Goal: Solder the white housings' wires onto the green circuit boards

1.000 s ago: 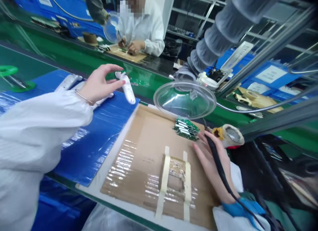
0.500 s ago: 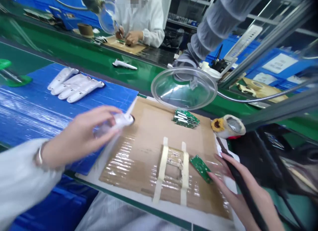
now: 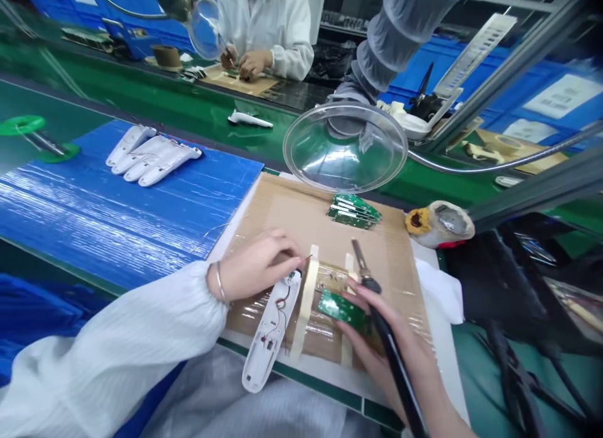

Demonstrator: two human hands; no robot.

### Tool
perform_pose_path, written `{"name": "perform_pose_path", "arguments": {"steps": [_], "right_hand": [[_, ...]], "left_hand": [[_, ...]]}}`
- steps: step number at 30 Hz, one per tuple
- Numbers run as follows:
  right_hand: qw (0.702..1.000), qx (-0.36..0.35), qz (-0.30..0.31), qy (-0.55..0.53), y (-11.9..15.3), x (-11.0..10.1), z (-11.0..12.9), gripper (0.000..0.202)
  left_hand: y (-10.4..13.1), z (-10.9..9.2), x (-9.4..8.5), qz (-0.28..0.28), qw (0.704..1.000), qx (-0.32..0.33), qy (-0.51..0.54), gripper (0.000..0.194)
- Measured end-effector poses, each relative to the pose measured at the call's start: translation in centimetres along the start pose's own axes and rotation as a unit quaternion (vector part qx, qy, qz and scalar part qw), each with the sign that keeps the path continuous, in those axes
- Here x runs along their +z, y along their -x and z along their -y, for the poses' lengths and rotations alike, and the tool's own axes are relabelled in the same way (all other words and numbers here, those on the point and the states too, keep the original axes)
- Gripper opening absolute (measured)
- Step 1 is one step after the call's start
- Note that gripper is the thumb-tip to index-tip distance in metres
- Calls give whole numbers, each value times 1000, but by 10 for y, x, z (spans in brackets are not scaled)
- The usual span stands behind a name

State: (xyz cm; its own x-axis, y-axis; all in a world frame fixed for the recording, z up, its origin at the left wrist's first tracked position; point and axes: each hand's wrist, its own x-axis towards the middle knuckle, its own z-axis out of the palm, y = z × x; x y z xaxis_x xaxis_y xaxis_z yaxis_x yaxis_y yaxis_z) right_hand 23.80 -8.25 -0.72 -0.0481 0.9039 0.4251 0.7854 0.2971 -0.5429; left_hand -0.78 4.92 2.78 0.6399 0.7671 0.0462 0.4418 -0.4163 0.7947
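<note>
My left hand (image 3: 264, 265) is closed in a pinch at the top end of a white plastic housing (image 3: 264, 344), and a thin wire (image 3: 308, 257) sticks out past its fingertips. The housing lies open side up across the front edge of the brown work board (image 3: 282, 202), with dark and red wires inside. My right hand (image 3: 400, 337) grips a soldering iron (image 3: 389, 337), its tip pointing away from me. Between the thumb and fingers of that same hand is a green circuit board (image 3: 342, 307), held over the taped fixture (image 3: 330, 278).
Several circuit boards (image 3: 353, 210) stand at the back under a clear fume hood (image 3: 346, 146). A soldering-iron cleaning pot (image 3: 440, 224) sits to the right. White housings (image 3: 155, 158) and a solder spool (image 3: 42, 139) lie left. Across the bench, a person works.
My left hand has brought the white housing right onto the work board and now pinches a wire there. My right hand has lifted the circuit board and moved it left over the fixture.
</note>
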Motion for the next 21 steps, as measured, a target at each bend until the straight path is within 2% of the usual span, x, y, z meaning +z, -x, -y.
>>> {"name": "perform_pose_path", "arguments": {"steps": [3,6,11,15,17,19,21], "right_hand": [[994,-32,100,5,-6,5,2,56],[991,-28,133,-10,-13,4,3,60],[993,-54,102,-20,-9,10,5,63],[991,-71,109,-12,0,13,6,62],[995,-57,81,-8,1,8,8,59],[999,-25,11,-17,0,0,11,48],[992,29,-119,-35,-3,-4,15,37]], "left_hand": [[-14,11,10,38,997,10,63,13],[-13,14,19,32,991,1,129,16],[-4,16,20,9,977,-16,213,18],[-4,9,18,25,979,-10,203,16],[-6,3,18,52,987,11,153,16],[-6,-2,18,80,992,38,87,13],[-7,-7,19,103,993,54,31,12]]}}
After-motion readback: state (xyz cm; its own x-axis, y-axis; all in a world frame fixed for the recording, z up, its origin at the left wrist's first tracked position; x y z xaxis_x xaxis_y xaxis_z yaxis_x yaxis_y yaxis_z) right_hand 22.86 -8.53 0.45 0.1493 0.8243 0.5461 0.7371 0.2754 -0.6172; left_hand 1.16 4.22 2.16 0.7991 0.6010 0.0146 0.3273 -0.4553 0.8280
